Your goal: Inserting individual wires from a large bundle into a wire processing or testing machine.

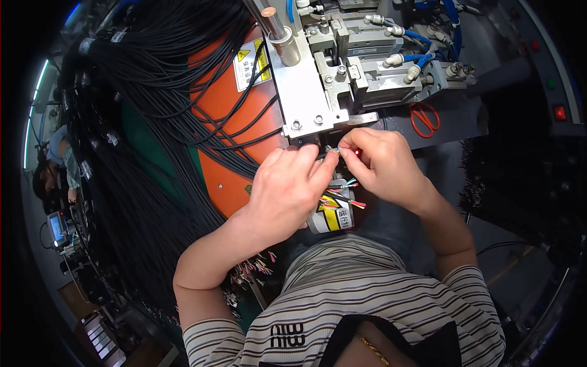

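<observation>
At the left, a thick bundle of thin black plastic-sheathed cables (147, 79) is fanning across a flat orange panel (217, 168), probably laid this way so that single cables stay within reach. The bare left hand (282, 189) is curling its fingers in and pressing thumb and index finger together beside a tiny tuft of coloured wire ends (337, 150), seemingly steadying it. That tuft is sitting between the two hands, just below the edge of a silvery metal machine plate (306, 104); its tips are apparently pointing right, its long axis running roughly sideways, though fingers are hiding most of it. Below, black cables with splayed multicoloured cores (351, 202) are pointing right over a yellow-and-white label. The bare right hand (386, 164) is pinching the tuft's tips between thumb and index finger, perhaps for fine control. Farther right, red loop-handled scissors (425, 119) are lying near the machine.
</observation>
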Available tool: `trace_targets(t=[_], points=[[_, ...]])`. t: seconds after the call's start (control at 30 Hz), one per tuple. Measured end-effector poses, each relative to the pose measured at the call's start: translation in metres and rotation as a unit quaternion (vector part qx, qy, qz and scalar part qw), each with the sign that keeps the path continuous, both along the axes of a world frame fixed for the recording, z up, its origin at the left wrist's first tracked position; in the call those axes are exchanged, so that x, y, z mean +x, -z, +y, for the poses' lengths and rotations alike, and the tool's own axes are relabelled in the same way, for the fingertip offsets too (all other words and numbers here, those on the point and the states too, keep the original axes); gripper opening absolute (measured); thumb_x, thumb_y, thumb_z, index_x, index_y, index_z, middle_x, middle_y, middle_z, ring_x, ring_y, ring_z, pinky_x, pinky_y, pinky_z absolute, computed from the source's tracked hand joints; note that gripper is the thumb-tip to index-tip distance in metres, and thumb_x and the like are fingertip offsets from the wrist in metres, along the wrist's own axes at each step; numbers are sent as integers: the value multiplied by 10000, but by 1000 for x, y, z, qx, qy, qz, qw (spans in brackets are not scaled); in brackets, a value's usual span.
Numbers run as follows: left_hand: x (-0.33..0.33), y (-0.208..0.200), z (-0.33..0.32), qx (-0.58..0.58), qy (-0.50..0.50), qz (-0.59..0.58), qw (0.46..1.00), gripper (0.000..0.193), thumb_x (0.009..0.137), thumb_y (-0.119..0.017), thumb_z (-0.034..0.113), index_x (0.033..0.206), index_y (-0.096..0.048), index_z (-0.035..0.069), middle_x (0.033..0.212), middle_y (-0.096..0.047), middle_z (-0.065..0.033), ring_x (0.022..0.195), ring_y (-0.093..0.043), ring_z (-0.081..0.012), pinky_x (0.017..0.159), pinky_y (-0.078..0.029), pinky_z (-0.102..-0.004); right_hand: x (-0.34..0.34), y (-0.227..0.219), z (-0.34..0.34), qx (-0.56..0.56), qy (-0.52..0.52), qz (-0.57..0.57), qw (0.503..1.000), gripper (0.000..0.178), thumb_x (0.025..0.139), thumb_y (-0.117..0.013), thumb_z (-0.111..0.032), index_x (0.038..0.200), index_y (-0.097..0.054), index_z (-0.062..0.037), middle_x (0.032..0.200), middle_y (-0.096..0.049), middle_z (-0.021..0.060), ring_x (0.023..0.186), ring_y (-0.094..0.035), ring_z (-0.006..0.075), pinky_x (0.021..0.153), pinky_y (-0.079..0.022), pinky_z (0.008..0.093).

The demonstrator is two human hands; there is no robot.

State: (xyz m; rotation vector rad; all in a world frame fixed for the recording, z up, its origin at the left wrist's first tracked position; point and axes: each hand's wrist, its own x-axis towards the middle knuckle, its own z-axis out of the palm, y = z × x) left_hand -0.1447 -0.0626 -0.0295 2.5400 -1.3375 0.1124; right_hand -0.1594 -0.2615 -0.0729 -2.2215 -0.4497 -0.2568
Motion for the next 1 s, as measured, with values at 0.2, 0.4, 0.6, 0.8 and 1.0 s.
trace_targets(t=[0.2,0.4,0.6,0.8,1.0], points=[[0,15,29,-148,-68,40,986,339,636,-673,-20,975,-670,-2,931,-601,-104,863,-595,-291,747,-470,-374,-1,3,-1,70,0,103,992,68,836,-653,-32,873,-625,18,705,-622,83,494,-558,133,473,-414,265],[4,17,27,-112,-99,-21,988,330,672,-692,-17,999,-649,-4,908,-596,-111,858,-571,-286,770,-417,-374,-17,-15,-8,176,-13,177,968,228,798,-704,8,1023,-666,1,827,-617,47,549,-504,30,477,-375,200],[2,12,21,-211,1,116,971,278,792,-685,10,1058,-611,-21,828,-641,-137,691,-637,-265,609,-506,-336,-17,-11,-1,258,-91,79,959,201,838,-639,96,1030,-666,43,949,-645,98,638,-597,93,528,-445,184],[2,10,16,-262,9,169,950,237,863,-657,59,1077,-610,-28,801,-644,-137,650,-633,-253,573,-502,-321,-11,-11,-4,499,-123,338,789,148,940,-556,27,1052,-647,57,925,-645,129,583,-612,125,490,-437,188],[2,13,11,-205,21,109,972,236,799,-672,33,1027,-641,-19,745,-613,-112,597,-592,-253,516,-442,-344,-2,-4,-13,572,-148,486,643,128,935,-589,-50,1010,-632,44,807,-624,66,528,-547,81,457,-386,187]])
